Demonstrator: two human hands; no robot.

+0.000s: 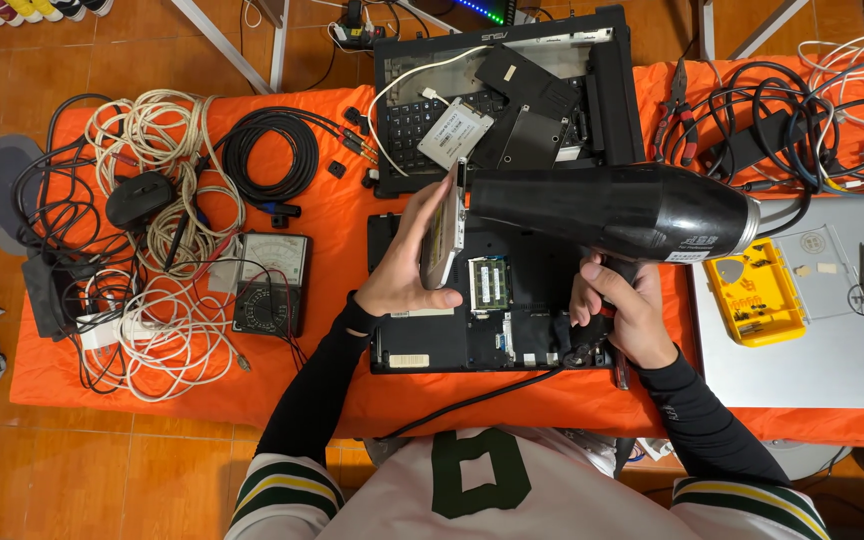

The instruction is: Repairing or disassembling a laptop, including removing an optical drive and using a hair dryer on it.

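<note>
My left hand (pixel 407 262) holds a flat metal drive (pixel 444 228) on edge, upright above an opened black laptop base (pixel 422 345). My right hand (pixel 620 310) grips the handle of a black hair dryer (pixel 612 208), whose nozzle points left and almost touches the drive's face. A green memory module (pixel 488 283) shows inside the laptop base, just right of my left hand. The dryer's black cord (pixel 472 400) runs down off the table's front edge.
A second opened laptop (pixel 607 90) with loose drives on it lies behind. Left are coiled cables (pixel 167 150) and an analog multimeter (pixel 272 283). Right are a silver laptop (pixel 802 350), a yellow screw box (pixel 754 292), pliers (pixel 680 125) and more cables. The orange table cover (pixel 192 395) is below.
</note>
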